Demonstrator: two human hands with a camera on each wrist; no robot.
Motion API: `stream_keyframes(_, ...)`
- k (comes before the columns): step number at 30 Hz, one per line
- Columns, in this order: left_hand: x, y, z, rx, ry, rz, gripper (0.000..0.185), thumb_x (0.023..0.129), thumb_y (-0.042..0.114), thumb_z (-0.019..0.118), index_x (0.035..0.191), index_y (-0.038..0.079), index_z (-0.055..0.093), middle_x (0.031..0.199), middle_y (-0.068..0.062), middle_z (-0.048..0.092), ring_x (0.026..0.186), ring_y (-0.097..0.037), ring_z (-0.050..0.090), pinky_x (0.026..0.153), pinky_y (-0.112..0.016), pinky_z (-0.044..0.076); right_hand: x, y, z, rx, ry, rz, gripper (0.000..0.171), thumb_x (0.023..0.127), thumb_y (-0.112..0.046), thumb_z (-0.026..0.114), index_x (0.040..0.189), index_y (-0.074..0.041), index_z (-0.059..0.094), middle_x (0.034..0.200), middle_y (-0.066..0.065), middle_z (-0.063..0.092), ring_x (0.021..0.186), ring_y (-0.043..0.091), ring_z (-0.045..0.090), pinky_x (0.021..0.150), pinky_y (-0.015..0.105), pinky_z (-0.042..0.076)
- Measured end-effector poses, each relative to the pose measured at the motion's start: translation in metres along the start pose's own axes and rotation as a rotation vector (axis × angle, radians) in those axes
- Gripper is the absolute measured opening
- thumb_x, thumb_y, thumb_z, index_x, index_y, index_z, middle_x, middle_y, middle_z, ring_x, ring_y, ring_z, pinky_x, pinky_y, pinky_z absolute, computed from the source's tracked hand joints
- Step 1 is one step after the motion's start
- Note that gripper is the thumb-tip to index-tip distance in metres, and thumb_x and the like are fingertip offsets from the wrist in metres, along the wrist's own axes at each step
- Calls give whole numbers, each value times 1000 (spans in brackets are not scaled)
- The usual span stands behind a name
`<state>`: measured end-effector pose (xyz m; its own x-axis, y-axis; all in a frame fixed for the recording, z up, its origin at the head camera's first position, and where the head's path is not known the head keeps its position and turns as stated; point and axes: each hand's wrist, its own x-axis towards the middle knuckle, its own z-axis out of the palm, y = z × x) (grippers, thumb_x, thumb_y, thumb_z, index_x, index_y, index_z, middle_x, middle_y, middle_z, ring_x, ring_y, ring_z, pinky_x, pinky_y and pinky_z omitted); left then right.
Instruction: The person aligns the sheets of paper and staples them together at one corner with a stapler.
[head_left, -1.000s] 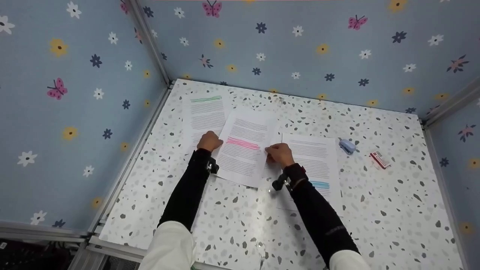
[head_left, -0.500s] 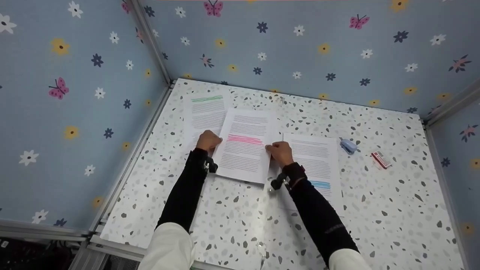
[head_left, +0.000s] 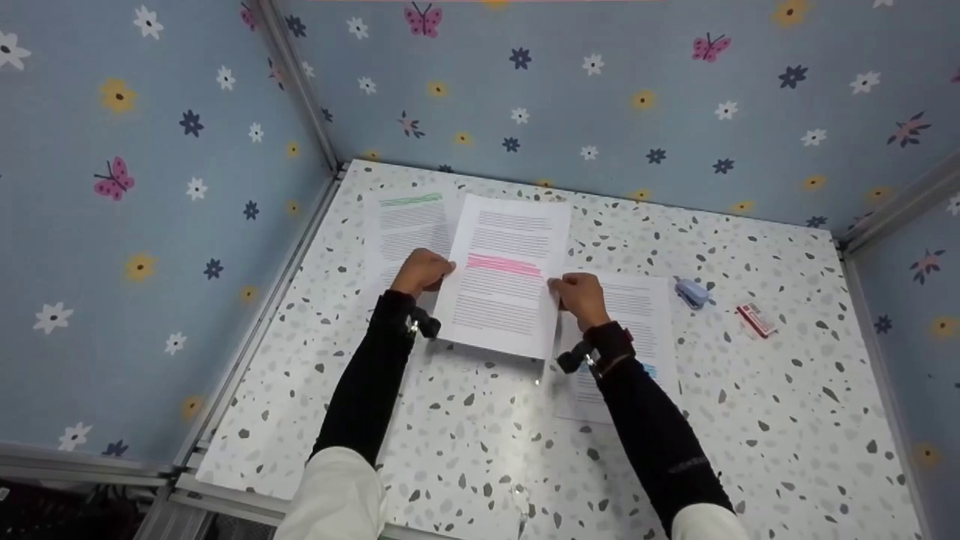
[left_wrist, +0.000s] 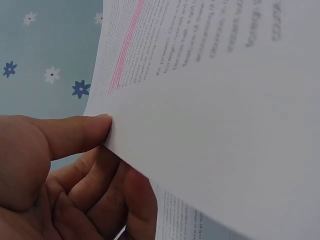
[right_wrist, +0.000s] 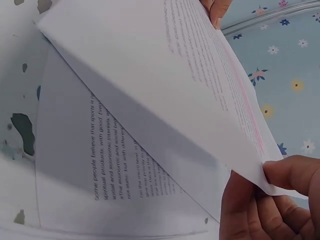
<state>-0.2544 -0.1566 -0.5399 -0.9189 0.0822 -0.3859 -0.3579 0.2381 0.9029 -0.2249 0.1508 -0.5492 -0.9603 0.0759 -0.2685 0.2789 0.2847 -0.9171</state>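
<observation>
Both hands hold up a printed sheet with a pink highlighted band (head_left: 499, 300). My left hand (head_left: 423, 271) pinches its left edge; in the left wrist view the thumb (left_wrist: 82, 132) lies on top and the fingers curl beneath. On the opposite edge, my right hand (head_left: 581, 298) pinches the paper between thumb and curled fingers, as the right wrist view also shows. Behind the left hand lies a sheet with a green highlighted line (head_left: 411, 217). Under the right wrist, partly covered, lies a sheet with a blue highlight (head_left: 637, 307).
A light blue stapler (head_left: 691, 293) rests right of the sheets. Beside it lies a small red and white box (head_left: 756, 320). The speckled table (head_left: 787, 420) meets flower-patterned panels (head_left: 600, 97) at the back and sides.
The pink-highlighted sheet has risen off the table and shifted slightly back and to the right. Both hands moved with it, the right hand more to the right. The other sheets stayed put.
</observation>
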Motion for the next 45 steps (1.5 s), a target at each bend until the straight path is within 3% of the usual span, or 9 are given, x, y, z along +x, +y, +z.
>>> stream_keyframes(4,-3,15,8,15,-29,-8,16,98,10,65,93,-2,75,75,-6,59,65,-18,53,63,-29,42,-2,-5,-20,-10,0,10,33,96,-16,68,69,-9,51,66,-1,53,61,14,63,73,42,57)
stream_keyframes(9,-5,29,20,41,-72,-25,24,99,15,66,114,-4,72,84,-6,66,69,-15,60,61,-25,40,-6,-7,-43,2,-18,5,28,99,-19,66,76,-5,57,69,2,55,64,15,62,73,39,56)
stream_keyframes(13,-7,35,33,53,-106,16,26,100,16,66,116,-3,72,87,-7,69,72,-16,65,61,-24,41,-9,-6,-59,15,-9,-22,36,99,-17,65,70,-4,48,61,2,45,59,16,53,75,43,56)
stream_keyframes(21,-4,39,62,116,-146,46,25,99,20,67,114,1,73,93,-9,69,83,-27,71,63,-28,44,-15,5,-91,45,24,-28,27,98,-15,65,76,-2,59,60,-1,50,55,11,49,63,29,53)
stream_keyframes(26,-2,38,85,123,-170,51,22,99,21,68,108,2,74,90,-8,70,76,-21,70,63,-30,43,-18,15,-110,12,60,-9,33,98,-16,66,70,-6,53,57,-3,39,55,12,46,61,28,49)
stream_keyframes(32,-2,37,110,118,-188,45,22,98,21,69,108,2,74,84,-5,69,69,-17,68,62,-30,42,-22,25,-129,-31,87,64,22,100,-20,64,98,1,68,76,-3,56,72,11,56,68,25,50)
stream_keyframes(35,-2,36,120,122,-203,53,21,98,21,69,108,3,75,84,-6,70,72,-19,69,63,-31,40,-25,31,-137,-19,101,83,26,100,-21,65,104,5,66,76,-3,52,72,11,53,68,25,48)
stream_keyframes(42,-1,33,141,156,-240,81,20,98,20,68,105,2,75,85,-6,70,68,-16,67,59,-27,38,-32,46,-153,-55,138,100,27,98,-24,66,83,-3,58,65,-4,47,64,13,49,62,27,42)
stream_keyframes(45,2,32,150,177,-248,84,20,98,19,69,104,1,75,84,-5,69,66,-14,66,56,-25,36,-33,52,-160,-78,151,114,27,99,-25,66,84,-3,60,72,-1,55,65,14,51,62,27,42)
